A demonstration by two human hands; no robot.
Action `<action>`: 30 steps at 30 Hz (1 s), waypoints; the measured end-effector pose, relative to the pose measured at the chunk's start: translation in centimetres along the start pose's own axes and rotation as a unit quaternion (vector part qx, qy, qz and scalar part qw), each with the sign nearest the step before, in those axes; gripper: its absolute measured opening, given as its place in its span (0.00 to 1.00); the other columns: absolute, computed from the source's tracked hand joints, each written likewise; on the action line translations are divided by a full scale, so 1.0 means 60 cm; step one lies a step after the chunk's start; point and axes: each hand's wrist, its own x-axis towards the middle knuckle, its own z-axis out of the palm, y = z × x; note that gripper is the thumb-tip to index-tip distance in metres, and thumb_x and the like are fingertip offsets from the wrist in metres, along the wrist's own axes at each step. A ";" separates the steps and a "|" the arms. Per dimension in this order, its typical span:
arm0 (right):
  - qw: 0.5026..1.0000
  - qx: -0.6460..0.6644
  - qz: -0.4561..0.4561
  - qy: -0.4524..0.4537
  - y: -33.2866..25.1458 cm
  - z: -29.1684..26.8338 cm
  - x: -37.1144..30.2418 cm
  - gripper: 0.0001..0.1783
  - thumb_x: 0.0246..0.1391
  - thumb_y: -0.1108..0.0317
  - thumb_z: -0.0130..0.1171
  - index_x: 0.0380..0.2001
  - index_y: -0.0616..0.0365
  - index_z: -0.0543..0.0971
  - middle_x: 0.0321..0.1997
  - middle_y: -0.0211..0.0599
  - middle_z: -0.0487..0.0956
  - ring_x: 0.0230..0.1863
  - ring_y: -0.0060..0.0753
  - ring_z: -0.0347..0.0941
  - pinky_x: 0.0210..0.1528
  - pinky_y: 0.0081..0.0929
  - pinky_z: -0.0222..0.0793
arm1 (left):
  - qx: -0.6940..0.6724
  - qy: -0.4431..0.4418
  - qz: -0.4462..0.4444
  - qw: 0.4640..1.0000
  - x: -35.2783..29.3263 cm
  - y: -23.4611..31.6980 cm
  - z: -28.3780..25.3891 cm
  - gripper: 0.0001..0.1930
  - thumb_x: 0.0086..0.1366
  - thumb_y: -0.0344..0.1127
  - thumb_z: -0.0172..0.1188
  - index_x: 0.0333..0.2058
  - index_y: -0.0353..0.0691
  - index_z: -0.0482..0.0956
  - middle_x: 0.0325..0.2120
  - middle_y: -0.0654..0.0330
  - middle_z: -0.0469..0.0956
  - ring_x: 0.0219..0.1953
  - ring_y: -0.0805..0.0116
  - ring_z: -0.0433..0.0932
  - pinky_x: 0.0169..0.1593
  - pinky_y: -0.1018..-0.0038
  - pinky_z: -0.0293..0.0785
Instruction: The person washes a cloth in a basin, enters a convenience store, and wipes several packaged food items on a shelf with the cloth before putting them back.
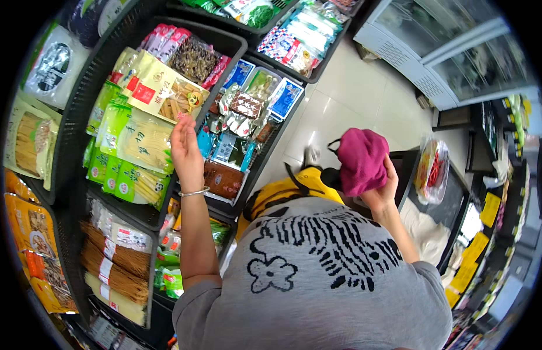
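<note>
- The flat beige packet with a clear window point(166, 87) is being presented at 11 o'clock from the left hand point(186, 149), its long axis being pointed from 10 to 4 o'clock; its 4 o'clock end is being overlapped by the fingertips.
- Whether the packet is being gripped or only touched by the left hand cannot be told.
- The packet is being borne on other packets inside the wide black plastic crate point(243, 49); the left hand is clearly nearer to it, the right hand point(386, 184) being kept well apart, towards 4 o'clock.
- One crumpled magenta cloth piece point(361, 160) is being grasped by the right hand, its bulk being held at 11 o'clock from the fingers.
- Counted: one beige packet; one green-and-clear packet of pale strips point(139, 140), being seen at 9 o'clock from the left hand; one silver-coloured metal bracelet point(195, 192), being worn on the left wrist.
- One clear plastic bag with red contents point(432, 172) is being seen at 3 o'clock from the right hand.
</note>
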 end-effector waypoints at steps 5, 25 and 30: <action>0.984 -0.066 0.148 -0.068 -0.071 0.045 0.203 0.25 0.57 0.56 0.44 0.53 0.60 0.64 0.55 0.43 0.68 0.57 0.43 0.62 0.61 0.42 0.52 | -0.016 0.071 -0.027 0.997 0.043 -0.025 0.074 0.16 0.66 0.33 0.45 0.50 0.30 0.64 0.47 0.52 0.70 0.51 0.65 0.69 0.54 0.73 0.63; 0.892 -0.200 0.383 -0.133 -0.244 0.205 0.599 0.27 0.58 0.57 0.41 0.56 0.63 0.59 0.58 0.46 0.64 0.59 0.43 0.60 0.62 0.41 0.51 | 0.454 0.398 -0.129 0.787 0.361 -0.156 0.227 0.35 0.48 0.32 0.55 0.54 0.23 0.52 0.50 0.36 0.61 0.54 0.41 0.59 0.58 0.56 0.53; 0.896 -0.206 0.368 -0.139 -0.246 0.209 0.581 0.27 0.58 0.56 0.42 0.56 0.61 0.59 0.58 0.45 0.64 0.59 0.43 0.60 0.62 0.42 0.51 | 0.364 0.431 -0.142 0.814 0.376 -0.147 0.220 0.31 0.49 0.29 0.52 0.51 0.21 0.55 0.47 0.34 0.63 0.50 0.41 0.64 0.55 0.58 0.59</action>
